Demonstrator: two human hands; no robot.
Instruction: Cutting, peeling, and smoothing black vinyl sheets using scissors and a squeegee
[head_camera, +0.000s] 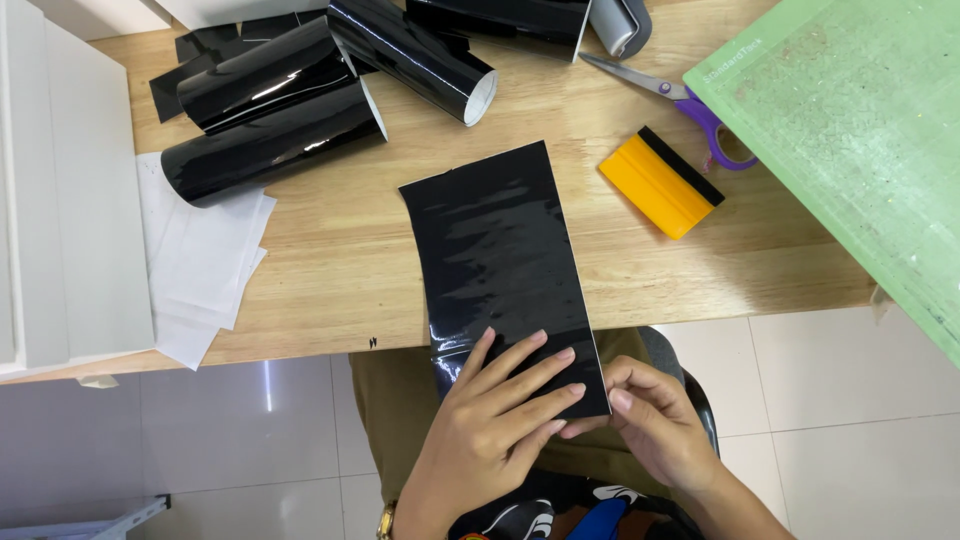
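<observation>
A glossy black vinyl sheet (495, 250) lies lengthwise on the wooden table (340, 250), its near end hanging over the table's front edge. My left hand (500, 415) lies flat on that near end, fingers spread across the black surface. My right hand (650, 420) pinches the sheet's near right corner between thumb and fingertips.
Several rolls of black vinyl (270, 110) lie at the back left beside white backing sheets (200, 260) and a white board (70, 190). A yellow squeegee (660, 182), purple-handled scissors (690, 100) and a green cutting mat (860, 140) sit to the right.
</observation>
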